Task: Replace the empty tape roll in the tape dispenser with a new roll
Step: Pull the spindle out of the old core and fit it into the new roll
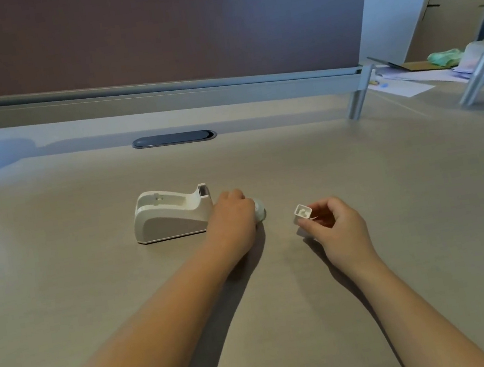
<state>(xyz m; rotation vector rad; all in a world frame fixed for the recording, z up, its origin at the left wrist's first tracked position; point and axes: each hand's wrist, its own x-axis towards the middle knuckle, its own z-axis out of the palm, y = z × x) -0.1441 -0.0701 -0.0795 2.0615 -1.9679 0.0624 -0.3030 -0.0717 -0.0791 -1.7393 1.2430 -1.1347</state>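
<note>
desk [94, 302] in pale wood tone fills the view, and on it, near the middle, stands a white tape dispenser [170, 217] with its cutter end turned to the right and its cradle open at the top, with no roll seated in it. left hand [232, 219] lies just to the right of the dispenser's cutter end, knuckles up, fingers curled down over a pale round thing [260, 210] that peeks out past the hand on its right side (most likely a tape roll, though only a sliver of its rim shows, so whether it is new or spent cannot be told); the hand is closed around it, resting on or just above the desk surface. right hand [336, 225] is well apart from the left, further right and a little nearer the camera, pinching a small white plastic piece [302, 213] between thumb and fingertips, its open hollow end tipped up toward the camera; it looks like the dispenser's core hub. both forearms reach in bare from the bottom edge. behind, a dark oval cable port [174, 139] sits in the desk, and a brown divider panel [165, 30] rises along the far edge. papers [402, 85] and clutter lie on the neighbouring desk at far right.
</note>
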